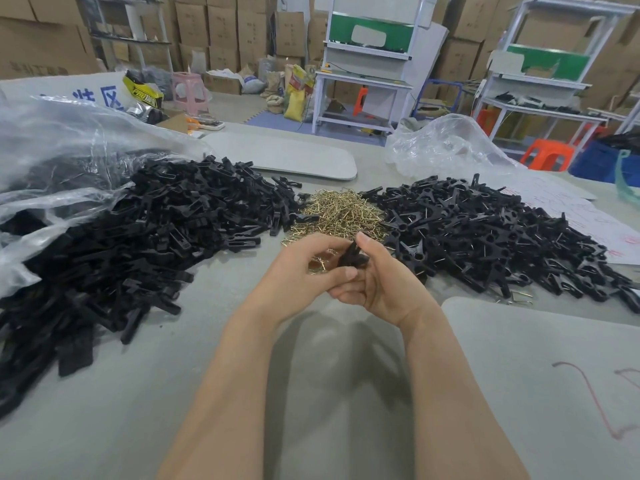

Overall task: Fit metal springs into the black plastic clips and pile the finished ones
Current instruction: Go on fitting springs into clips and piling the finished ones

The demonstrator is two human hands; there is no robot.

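Observation:
A black plastic clip (350,255) sits between both hands above the grey table. My right hand (377,278) grips it, thumb on top and fingers curled beneath. My left hand (304,268) curls in from the left, thumb and fingertips pinching at the clip's near end. Brass-coloured metal springs (341,211) lie in a heap just beyond the hands. A large pile of loose black clip halves (145,233) spreads to the left. A pile of assembled clips (491,233) with springs showing lies to the right.
Crumpled clear plastic bags lie at far left (52,157) and back right (446,147). A grey board (287,157) rests behind the piles, another (540,375) at near right. White paper (568,209) lies under the right pile. Shelving, stools and cartons stand beyond.

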